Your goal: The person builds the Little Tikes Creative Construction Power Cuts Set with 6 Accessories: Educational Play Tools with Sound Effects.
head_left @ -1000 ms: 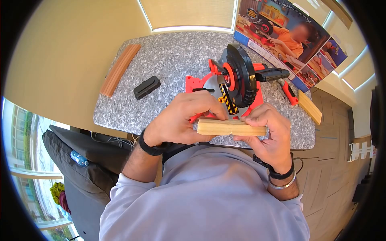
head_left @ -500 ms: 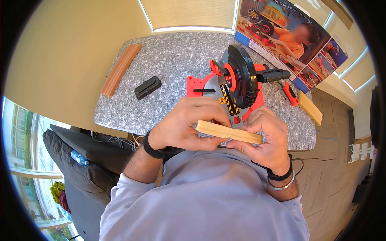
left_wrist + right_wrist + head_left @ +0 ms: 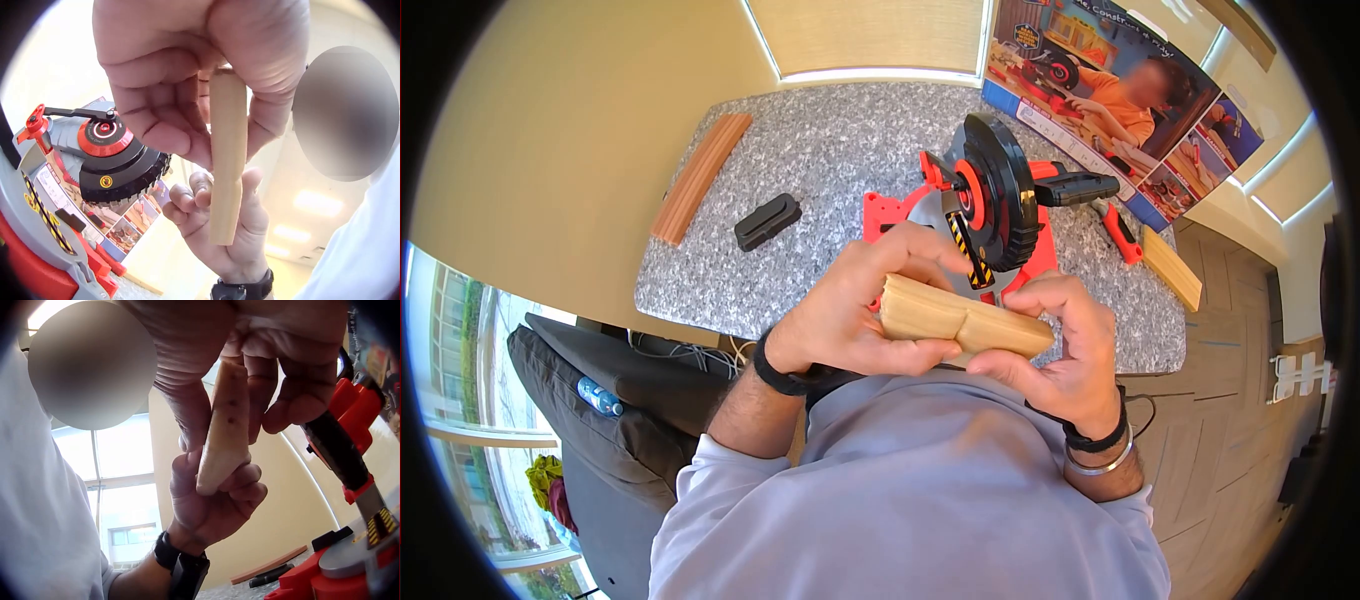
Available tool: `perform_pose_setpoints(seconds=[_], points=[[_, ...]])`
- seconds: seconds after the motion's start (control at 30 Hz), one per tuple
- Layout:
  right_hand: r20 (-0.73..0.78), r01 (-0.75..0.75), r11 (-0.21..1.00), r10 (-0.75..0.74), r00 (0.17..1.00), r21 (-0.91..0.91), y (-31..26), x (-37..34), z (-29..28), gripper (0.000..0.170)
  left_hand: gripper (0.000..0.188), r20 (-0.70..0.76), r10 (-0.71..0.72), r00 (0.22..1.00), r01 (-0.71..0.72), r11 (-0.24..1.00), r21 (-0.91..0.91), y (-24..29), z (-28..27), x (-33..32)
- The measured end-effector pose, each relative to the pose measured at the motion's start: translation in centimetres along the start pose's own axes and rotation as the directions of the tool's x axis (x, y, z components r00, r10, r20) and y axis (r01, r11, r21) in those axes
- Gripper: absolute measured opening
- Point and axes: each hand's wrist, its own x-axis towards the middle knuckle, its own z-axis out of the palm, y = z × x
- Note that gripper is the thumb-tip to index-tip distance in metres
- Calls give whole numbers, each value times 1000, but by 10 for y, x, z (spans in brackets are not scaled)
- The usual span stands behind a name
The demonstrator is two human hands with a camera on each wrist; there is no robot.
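Note:
A short pale plank [image 3: 930, 312], wood-coloured with a notch-like line across its middle, is held between both hands in front of the chest. My left hand [image 3: 855, 300] grips its left end, thumb along the near side and fingers behind. At the opposite end, my right hand [image 3: 1065, 335] pinches it between thumb and fingers. The left wrist view shows the plank [image 3: 226, 156] edge-on, while small dark spots mark its edge [image 3: 230, 419] in the right wrist view. Just beyond the hands stands a red, grey and black toy mitre saw [image 3: 1000, 190].
Reddish-brown planks [image 3: 700, 178] and a black oblong piece [image 3: 767, 221] lie on the left of the speckled table [image 3: 840, 130]. A red-handled tool [image 3: 1122, 232] and another pale plank [image 3: 1170, 268] lie at the right, near a large picture box [image 3: 1120, 100].
The plank has been tilted in the hands, from showing its narrow edge to showing its broad face, its right end now lower. Saw and table items stay put.

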Motion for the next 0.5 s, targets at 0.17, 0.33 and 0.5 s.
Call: perform_pose_setpoints(seconds=[0.17,0.33,0.5], points=[[-73,-236,957,251,965,167,-1,-4,1,50,73,-22,24,999,-25,999,-33,0,-3,3],[-29,-237,969,240,970,71,0,-3,-5,48,66,70,187,980,-199,919,340,0,-8,14],[-40,-155,988,155,987,12,5,-4,-6,50,62,126,66,990,-111,910,399,9,-17,11]])
